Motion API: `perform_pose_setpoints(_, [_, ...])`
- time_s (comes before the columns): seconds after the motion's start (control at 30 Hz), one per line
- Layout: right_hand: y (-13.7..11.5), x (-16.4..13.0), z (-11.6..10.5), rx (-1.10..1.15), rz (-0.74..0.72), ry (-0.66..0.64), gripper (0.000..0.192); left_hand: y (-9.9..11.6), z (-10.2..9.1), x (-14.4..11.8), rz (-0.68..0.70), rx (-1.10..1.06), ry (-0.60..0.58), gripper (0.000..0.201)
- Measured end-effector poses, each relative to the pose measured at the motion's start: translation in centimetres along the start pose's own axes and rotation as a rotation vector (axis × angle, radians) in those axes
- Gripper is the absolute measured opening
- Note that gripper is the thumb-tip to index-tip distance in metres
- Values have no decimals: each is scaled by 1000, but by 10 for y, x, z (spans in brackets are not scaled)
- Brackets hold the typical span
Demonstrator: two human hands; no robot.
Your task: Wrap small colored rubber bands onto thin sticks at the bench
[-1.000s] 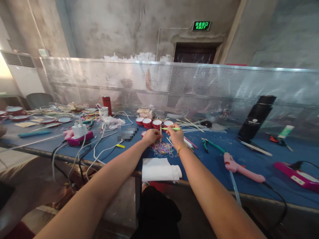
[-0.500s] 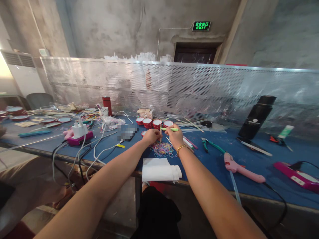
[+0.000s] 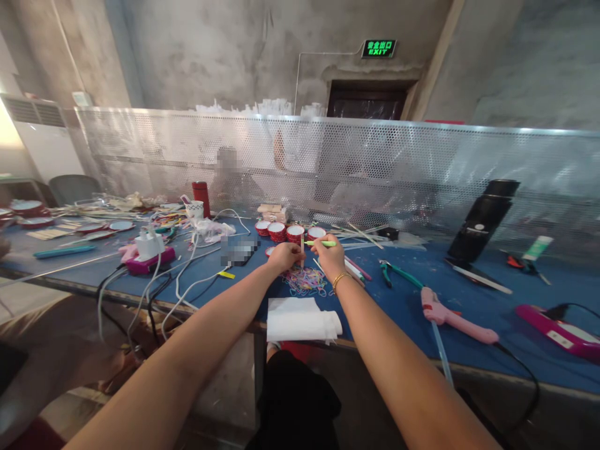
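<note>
My left fingers (image 3: 295,251) pinch a narrow stick (image 3: 302,240) upright at twelve o'clock; my right fingers (image 3: 330,240) grip a green pen (image 3: 315,243), its tip at the stick's three o'clock, contact unclear. This looks like marking, so the next move wants steadiness.

Your L forearm (image 3: 209,344) and R forearm (image 3: 390,350), both bare, reach fwd across the table's (image 3: 389,322) near edge, angling in toward each other. Your L hand (image 3: 285,255) is in a thumb-to-finger pinch, back of it up. Your R hand (image 3: 332,255) has fingers curled in a writing-type grip. Hands close tog., small gap btwn, well in from that edge.
</note>
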State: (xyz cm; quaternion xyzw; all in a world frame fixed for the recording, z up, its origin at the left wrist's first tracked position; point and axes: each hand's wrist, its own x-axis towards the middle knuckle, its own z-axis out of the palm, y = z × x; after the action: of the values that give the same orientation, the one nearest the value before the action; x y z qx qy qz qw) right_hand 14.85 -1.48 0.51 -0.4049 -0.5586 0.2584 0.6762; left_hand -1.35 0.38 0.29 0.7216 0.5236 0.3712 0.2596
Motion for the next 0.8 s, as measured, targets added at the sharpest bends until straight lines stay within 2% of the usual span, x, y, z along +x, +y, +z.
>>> perform_pose_setpoints(0.17, [-2,-1,0,30,29,30,11,-5,1,4,16,6,5,19])
perform_pose_setpoints(0.47, [0,-2,3,26,-28,-44,15,1,0,-1,7,-32,-6,19])
perform_pose_setpoints(0.8, [0,0,1,22,6,10,15,0,-1,-1,14,14,-1,22])
